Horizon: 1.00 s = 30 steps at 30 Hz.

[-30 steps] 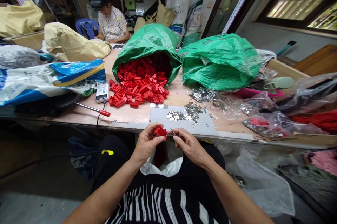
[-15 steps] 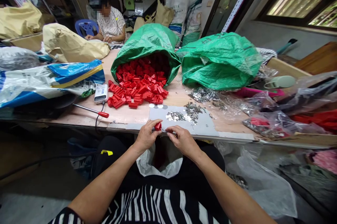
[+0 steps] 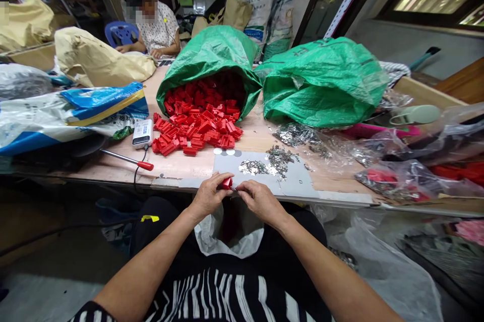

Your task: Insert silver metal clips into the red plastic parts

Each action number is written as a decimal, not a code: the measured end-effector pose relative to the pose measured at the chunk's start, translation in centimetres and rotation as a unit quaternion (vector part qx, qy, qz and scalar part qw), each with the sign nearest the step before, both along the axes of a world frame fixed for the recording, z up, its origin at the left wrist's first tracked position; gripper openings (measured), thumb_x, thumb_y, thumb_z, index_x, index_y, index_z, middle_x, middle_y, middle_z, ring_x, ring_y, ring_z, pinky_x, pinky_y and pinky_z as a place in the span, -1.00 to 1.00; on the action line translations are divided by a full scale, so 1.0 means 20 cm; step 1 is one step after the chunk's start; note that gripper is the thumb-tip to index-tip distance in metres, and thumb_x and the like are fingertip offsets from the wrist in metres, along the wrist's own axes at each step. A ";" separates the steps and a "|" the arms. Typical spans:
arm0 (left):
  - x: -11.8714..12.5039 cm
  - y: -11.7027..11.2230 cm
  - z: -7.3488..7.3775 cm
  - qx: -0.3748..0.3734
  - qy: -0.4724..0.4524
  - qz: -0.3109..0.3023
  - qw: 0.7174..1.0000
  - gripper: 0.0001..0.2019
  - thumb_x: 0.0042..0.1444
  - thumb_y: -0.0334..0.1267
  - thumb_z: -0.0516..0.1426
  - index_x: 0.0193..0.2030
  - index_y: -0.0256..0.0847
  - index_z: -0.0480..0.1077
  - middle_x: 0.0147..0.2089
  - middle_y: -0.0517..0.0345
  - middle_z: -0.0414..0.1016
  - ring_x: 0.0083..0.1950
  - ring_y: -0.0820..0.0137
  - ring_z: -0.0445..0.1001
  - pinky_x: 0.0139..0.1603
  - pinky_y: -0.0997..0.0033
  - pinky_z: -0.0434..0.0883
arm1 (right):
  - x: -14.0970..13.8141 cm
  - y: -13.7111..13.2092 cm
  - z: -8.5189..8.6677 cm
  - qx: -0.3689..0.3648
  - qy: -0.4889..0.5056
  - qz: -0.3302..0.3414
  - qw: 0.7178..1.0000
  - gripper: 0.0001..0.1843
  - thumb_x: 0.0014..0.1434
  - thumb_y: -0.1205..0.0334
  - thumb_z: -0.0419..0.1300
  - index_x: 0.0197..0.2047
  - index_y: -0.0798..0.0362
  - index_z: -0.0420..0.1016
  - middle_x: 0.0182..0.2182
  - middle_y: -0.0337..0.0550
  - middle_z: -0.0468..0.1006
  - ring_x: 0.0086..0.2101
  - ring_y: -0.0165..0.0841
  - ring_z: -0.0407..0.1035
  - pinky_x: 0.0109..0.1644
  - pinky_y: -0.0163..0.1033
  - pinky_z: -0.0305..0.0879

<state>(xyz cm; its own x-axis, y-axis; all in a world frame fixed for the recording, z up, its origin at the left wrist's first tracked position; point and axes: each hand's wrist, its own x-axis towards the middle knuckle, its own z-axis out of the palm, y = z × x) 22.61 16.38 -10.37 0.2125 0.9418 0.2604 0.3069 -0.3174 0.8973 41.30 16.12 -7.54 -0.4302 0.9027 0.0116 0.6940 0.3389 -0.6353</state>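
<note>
My left hand (image 3: pixel 207 194) is closed on a small red plastic piece (image 3: pixel 227 183) at the table's front edge. My right hand (image 3: pixel 257 200) pinches a thin metal pin right next to that piece; the pin is mostly hidden by my fingers. Both hands meet above a white plastic bag (image 3: pixel 230 234) in my lap. Just beyond them lies a grey card (image 3: pixel 295 183) with a scatter of small silver metal parts (image 3: pixel 254 166). Further back a heap of red plastic pieces (image 3: pixel 196 128) spills from an open green sack (image 3: pixel 212 55).
A second green sack (image 3: pixel 321 82) lies to the right, with clear bags of metal parts (image 3: pixel 401 178) beside it. A red-handled screwdriver (image 3: pixel 126 158) and a white device (image 3: pixel 142 133) lie left. Blue-white and tan sacks crowd the left side. A person (image 3: pixel 155 29) sits at the far end.
My hands moved forward from my lap to the table edge and came together, bringing the pin against the red piece. The camera tilted slightly.
</note>
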 end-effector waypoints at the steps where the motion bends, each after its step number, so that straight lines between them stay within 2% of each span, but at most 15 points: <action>1: 0.00 0.00 0.00 0.001 -0.001 -0.002 1.000 -0.59 -0.02 -0.37 0.22 0.02 -0.07 0.45 -0.05 0.15 0.52 0.00 0.34 0.46 0.35 0.17 0.01 | 0.00 0.01 0.01 -0.006 -0.002 -0.001 1.000 -0.81 0.20 0.31 0.08 -0.19 0.07 0.50 -0.27 -0.13 0.50 -0.24 -0.36 0.35 -0.14 -0.26 0.20; 8: 0.00 0.00 0.01 -0.003 0.007 -0.007 1.000 -0.67 -0.04 -0.37 0.23 -0.07 -0.11 0.48 -0.16 0.17 0.53 -0.10 0.35 0.47 0.30 0.22 0.08 | -0.03 0.03 0.06 -0.050 -0.046 -0.017 0.998 -0.84 0.20 0.33 0.05 -0.25 0.06 0.47 -0.28 -0.15 0.51 -0.25 -0.35 0.35 -0.18 -0.27 0.15; 12: 0.00 0.01 0.00 0.001 0.015 -0.008 1.000 -0.70 -0.03 -0.39 0.21 -0.10 -0.16 0.45 -0.14 0.13 0.51 -0.10 0.35 0.45 0.06 0.33 0.29 | -0.09 0.02 0.08 -0.034 -0.112 -0.035 0.992 -0.83 0.20 0.36 0.02 -0.25 0.08 0.44 -0.28 -0.08 0.49 -0.25 -0.29 0.34 -0.21 -0.24 0.11; 14: 0.00 0.01 -0.01 0.001 0.022 -0.005 1.000 -0.70 -0.03 -0.43 0.18 -0.10 -0.18 0.44 -0.13 0.12 0.50 -0.11 0.36 0.44 -0.03 0.37 0.32 | -0.11 0.01 0.07 -0.024 -0.128 -0.044 0.991 -0.82 0.21 0.37 0.00 -0.24 0.09 0.42 -0.28 -0.05 0.48 -0.25 -0.28 0.33 -0.21 -0.23 0.10; 16: 0.01 0.00 0.00 0.004 0.024 -0.002 1.000 -0.69 -0.03 -0.44 0.17 -0.10 -0.18 0.43 -0.13 0.12 0.49 -0.11 0.36 0.43 -0.03 0.37 0.31 | -0.11 0.00 0.06 -0.017 -0.124 -0.038 0.991 -0.82 0.22 0.36 -0.01 -0.22 0.10 0.41 -0.26 -0.03 0.46 -0.24 -0.29 0.33 -0.20 -0.23 0.11; 19: 0.02 -0.04 0.03 0.011 0.013 0.013 1.000 -0.72 -0.05 -0.42 0.19 -0.14 -0.18 0.42 -0.18 0.14 0.47 -0.15 0.37 0.41 -0.06 0.39 0.30 | -0.06 -0.02 0.03 -0.013 -0.063 -0.008 0.998 -0.82 0.25 0.33 -0.01 -0.16 0.10 0.39 -0.23 -0.05 0.43 -0.20 -0.30 0.31 -0.15 -0.24 0.14; 21: 0.02 -0.08 0.07 0.005 -0.010 0.041 0.999 -0.77 -0.05 -0.40 0.21 -0.19 -0.20 0.41 -0.23 0.14 0.45 -0.19 0.39 0.39 -0.09 0.40 0.29 | -0.03 -0.05 0.02 -0.001 0.027 0.015 1.000 -0.79 0.29 0.28 -0.04 -0.10 0.08 0.37 -0.20 -0.06 0.40 -0.17 -0.32 0.30 -0.09 -0.24 0.16; 23: 0.03 -0.12 0.12 -0.029 -0.082 0.070 0.994 -0.75 -0.05 -0.36 0.23 -0.18 -0.21 0.37 -0.23 0.15 0.42 -0.21 0.42 0.38 -0.11 0.43 0.29 | 0.00 -0.09 0.04 -0.006 0.121 0.021 0.992 -0.77 0.33 0.21 -0.09 -0.07 0.06 0.32 -0.26 -0.11 0.39 -0.26 -0.38 0.30 -0.14 -0.26 0.19; 25: 0.03 -0.16 0.18 -0.100 -0.218 0.074 0.968 -0.68 -0.03 -0.31 0.25 -0.11 -0.19 0.32 -0.23 0.19 0.40 -0.23 0.47 0.39 -0.12 0.47 0.30 | 0.02 -0.13 0.07 -0.043 0.191 0.021 0.981 -0.75 0.35 0.14 -0.12 -0.06 0.07 0.26 -0.34 -0.17 0.37 -0.43 -0.45 0.25 -0.28 -0.30 0.19; 26: 0.04 -0.18 0.20 -0.143 -0.295 0.063 0.943 -0.67 -0.01 -0.29 0.25 -0.10 -0.18 0.30 -0.24 0.20 0.40 -0.24 0.49 0.39 -0.12 0.48 0.30 | 0.02 -0.15 0.09 -0.065 0.212 0.026 0.975 -0.74 0.35 0.11 -0.13 -0.05 0.07 0.23 -0.38 -0.20 0.35 -0.49 -0.47 0.20 -0.34 -0.32 0.17; 28: 0.05 -0.21 0.24 -0.231 -0.427 0.022 0.874 -0.76 0.02 -0.26 0.24 -0.21 -0.23 0.29 -0.29 0.19 0.42 -0.24 0.50 0.43 -0.09 0.48 0.32 | 0.02 -0.19 0.13 -0.083 0.232 0.050 0.968 -0.70 0.36 0.10 -0.13 0.05 0.07 0.18 -0.43 -0.24 0.33 -0.51 -0.48 0.17 -0.37 -0.34 0.15; 30: 0.06 -0.23 0.26 -0.305 -0.514 -0.013 0.802 -0.79 0.03 -0.28 0.24 -0.35 -0.28 0.27 -0.33 0.14 0.45 -0.24 0.45 0.47 -0.04 0.41 0.34 | 0.02 -0.21 0.17 -0.073 0.232 0.074 0.967 -0.60 0.36 0.11 -0.11 0.20 0.05 0.11 -0.50 -0.28 0.30 -0.49 -0.47 0.18 -0.33 -0.34 0.16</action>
<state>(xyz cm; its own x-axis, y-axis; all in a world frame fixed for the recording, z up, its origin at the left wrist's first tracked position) 23.85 11.70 -5.15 0.2020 0.9595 -0.1963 -0.6933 0.2817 0.6634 41.63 11.86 -4.12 -0.5343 0.8378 0.1120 0.2733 0.2966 -0.9150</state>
